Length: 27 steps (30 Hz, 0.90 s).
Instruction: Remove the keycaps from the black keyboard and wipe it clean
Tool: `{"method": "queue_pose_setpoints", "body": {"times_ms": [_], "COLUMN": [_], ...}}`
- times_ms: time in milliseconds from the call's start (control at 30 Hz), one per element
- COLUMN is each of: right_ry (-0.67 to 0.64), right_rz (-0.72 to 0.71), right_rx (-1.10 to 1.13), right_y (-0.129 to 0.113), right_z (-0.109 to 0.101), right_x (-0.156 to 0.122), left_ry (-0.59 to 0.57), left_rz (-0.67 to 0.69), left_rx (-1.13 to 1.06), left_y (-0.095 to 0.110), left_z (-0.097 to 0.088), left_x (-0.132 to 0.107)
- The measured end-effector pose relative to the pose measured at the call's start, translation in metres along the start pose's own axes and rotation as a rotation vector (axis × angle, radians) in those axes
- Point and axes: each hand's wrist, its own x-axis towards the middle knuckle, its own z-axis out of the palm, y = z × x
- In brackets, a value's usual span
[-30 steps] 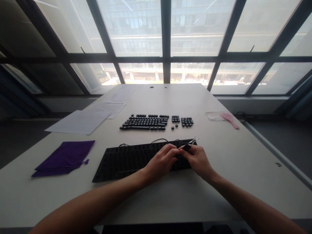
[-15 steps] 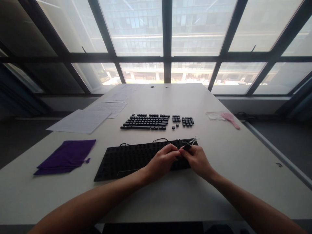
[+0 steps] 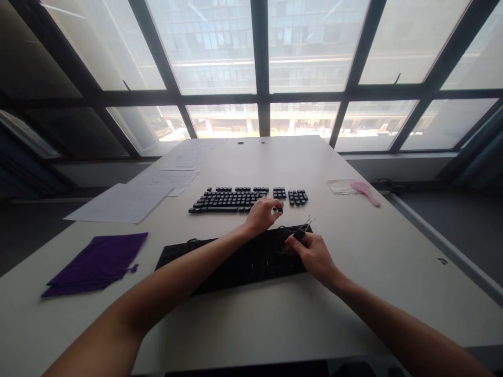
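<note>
Over the loose black keycaps (image 3: pixel 230 199), laid out in keyboard order on the table, my left hand (image 3: pixel 260 215) reaches out. Thumb and forefinger are pinched round a small black keycap (image 3: pixel 280 210), close to the arrow-key group. My right hand (image 3: pixel 314 254) stays above the right end of the stripped black keyboard (image 3: pixel 243 262). It grips a keycap puller by its black handle (image 3: pixel 299 233), the thin wire loops (image 3: pixel 308 224) pointing away from me. My left forearm hides much of the keyboard's left and middle.
A folded purple cloth pouch (image 3: pixel 94 262) lies at the left, with white paper sheets (image 3: pixel 121 201) behind it. Toward the right edge are a pink hairbrush (image 3: pixel 365 192) and a clear plastic bag (image 3: pixel 341 187). Large windows (image 3: pixel 306 47) stand beyond the table.
My left hand has left my right hand over the keyboard and moved forward to the laid-out keycaps. The right hand keeps the puller at almost the same spot. The view has shifted slightly.
</note>
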Motion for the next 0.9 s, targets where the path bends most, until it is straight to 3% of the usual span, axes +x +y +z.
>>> {"method": "queue_pose_setpoints", "body": {"times_ms": [200, 433, 567, 700, 800, 900], "right_ry": [-0.024, -0.038, -0.068, -0.187, -0.298, -0.394], "right_rz": [0.024, 0.021, -0.042, -0.127, -0.138, -0.135], "right_rx": [0.022, 0.027, -0.019, -0.079, -0.117, -0.165], "right_y": [0.001, 0.000, -0.008, -0.013, -0.011, -0.006], "right_z": [-0.001, -0.003, -0.011, -0.021, -0.023, -0.023], "right_x": [0.000, 0.001, 0.002, 0.005, 0.006, 0.007], "left_ry": [-0.069, -0.026, 0.003, 0.042, -0.038, -0.134], "left_rz": [0.000, -0.011, -0.028, 0.028, 0.078, 0.077], "left_rx": [0.155, 0.179, 0.148, 0.105, 0.054, 0.028], "left_y": [-0.018, -0.023, -0.017, 0.009, 0.036, 0.055], "left_z": [0.025, 0.026, 0.018, -0.003, -0.013, -0.012], "left_x": [0.023, 0.026, 0.027, 0.001, -0.041, -0.079]}}
